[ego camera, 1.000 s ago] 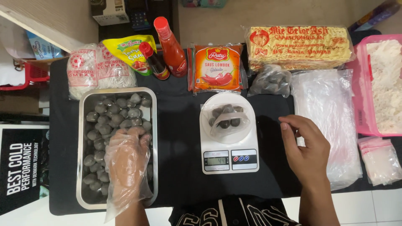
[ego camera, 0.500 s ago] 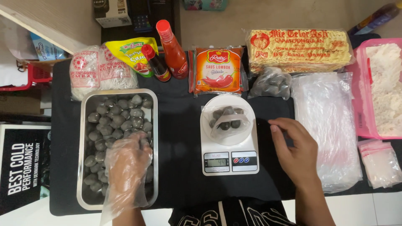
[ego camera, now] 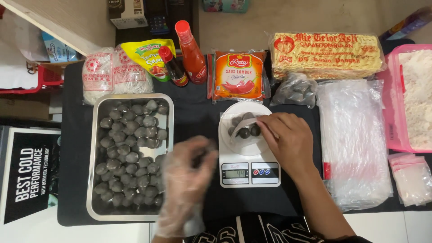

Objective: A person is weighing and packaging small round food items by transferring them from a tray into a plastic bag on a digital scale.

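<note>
My left hand (ego camera: 186,180), in a clear plastic glove, is blurred over the black cloth between the steel tray (ego camera: 167,100) of several grey meatballs (ego camera: 128,153) and the white kitchen scale (ego camera: 249,168). Its fingers curl round something dark; what it is cannot be made out. My bare right hand (ego camera: 288,139) rests on the scale's round plate and grips the rim of a small clear bag (ego camera: 243,128) holding a few meatballs.
Behind stand two sauce bottles (ego camera: 191,51), a chilli sauce pack (ego camera: 238,74), noodle packs (ego camera: 326,54), a white vermicelli bag (ego camera: 108,74) and a tied bag of meatballs (ego camera: 294,90). A stack of clear bags (ego camera: 355,139) and a pink tub of flour (ego camera: 416,96) lie right.
My left hand has lifted out of the tray and moved right toward the scale. My right hand has slid left from beside the scale onto the bag on its plate.
</note>
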